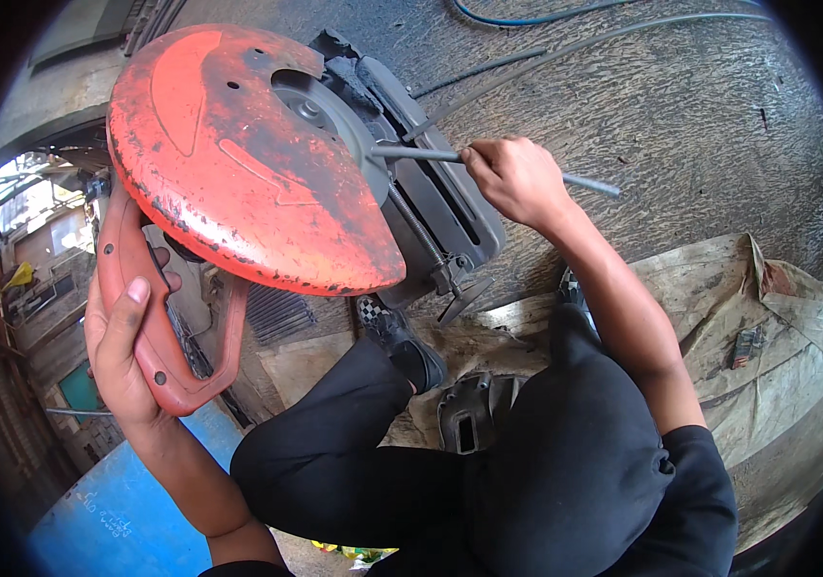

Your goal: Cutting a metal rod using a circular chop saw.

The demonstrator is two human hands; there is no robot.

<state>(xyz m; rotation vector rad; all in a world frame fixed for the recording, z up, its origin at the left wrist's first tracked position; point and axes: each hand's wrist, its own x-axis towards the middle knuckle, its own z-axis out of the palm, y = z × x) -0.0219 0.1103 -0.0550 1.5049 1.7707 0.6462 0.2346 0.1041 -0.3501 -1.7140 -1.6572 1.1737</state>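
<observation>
A chop saw with a worn red blade guard (248, 173) stands in front of me, over a dark metal base (450, 207) with a clamp screw (413, 226). My left hand (126, 351) is wrapped around the saw's red loop handle (132, 274), its thumb lying along the near side. Between its closed fingers, my right hand (519, 181) grips a thin grey metal rod (589, 184). The rod's left end reaches the grey cutting disc (361, 144) beneath the guard. Whether it touches the disc I cannot tell.
Long rods (575, 56) and a blue cable (527, 21) lie on the rough floor beyond the saw. Several short rods (277, 313) lie beneath the guard. A dirty cloth (690, 288) spreads at right, a blue sheet (142, 500) at lower left. My shoe (397, 337) is near the base.
</observation>
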